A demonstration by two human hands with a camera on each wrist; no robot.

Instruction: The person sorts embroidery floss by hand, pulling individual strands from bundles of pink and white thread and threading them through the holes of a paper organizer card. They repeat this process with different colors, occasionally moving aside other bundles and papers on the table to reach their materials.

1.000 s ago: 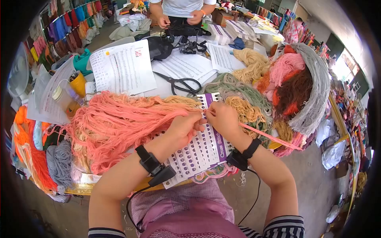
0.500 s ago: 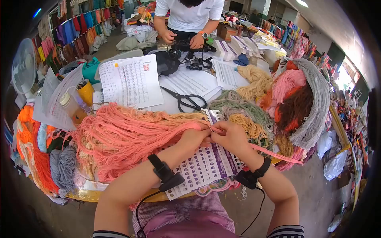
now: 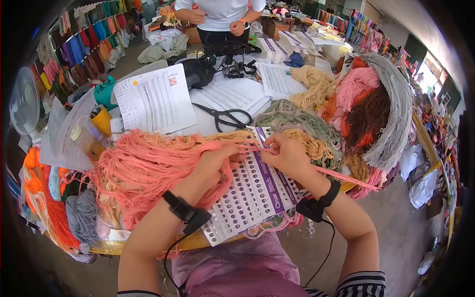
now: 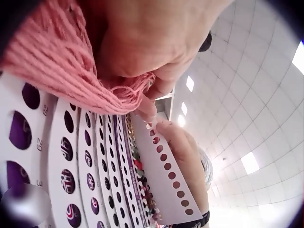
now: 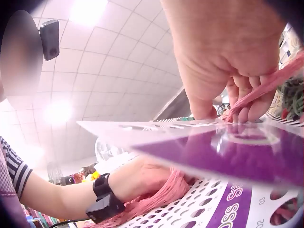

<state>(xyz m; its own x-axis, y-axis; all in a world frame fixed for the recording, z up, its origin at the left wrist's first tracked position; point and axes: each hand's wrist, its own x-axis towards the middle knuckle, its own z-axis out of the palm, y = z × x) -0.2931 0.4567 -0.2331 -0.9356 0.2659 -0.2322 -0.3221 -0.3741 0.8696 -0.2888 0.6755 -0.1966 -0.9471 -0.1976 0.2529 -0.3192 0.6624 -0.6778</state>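
Observation:
Coral-pink thread [image 3: 143, 163] lies in a loose heap at the left of the table, and a bunch of it runs through my left hand [image 3: 212, 166]. In the left wrist view, that hand's curled fingers grip the looped pink strands [image 4: 61, 71]. White-and-purple cards with rows of punched holes [image 3: 245, 198] lie overlapped under both hands. My right hand [image 3: 292, 157] pinches pink thread at the holed edge near the cards' far end. A strand tail [image 5: 266, 85] trails out past its little-finger side. Short strands span between the hands.
Black scissors [image 3: 227, 118] lie beyond the cards, near printed sheets [image 3: 156, 101]. Green, tan, brown and grey skeins [image 3: 391, 119] heap at the right. A bottle [image 3: 84, 140] and yellow cup [image 3: 102, 121] stand at the left. Another person [image 3: 217, 20] stands opposite.
My left hand has drawn left, away from the right hand, with the pink thread. The right hand stays at the cards' far end. The person opposite has lifted their hands from the black gear.

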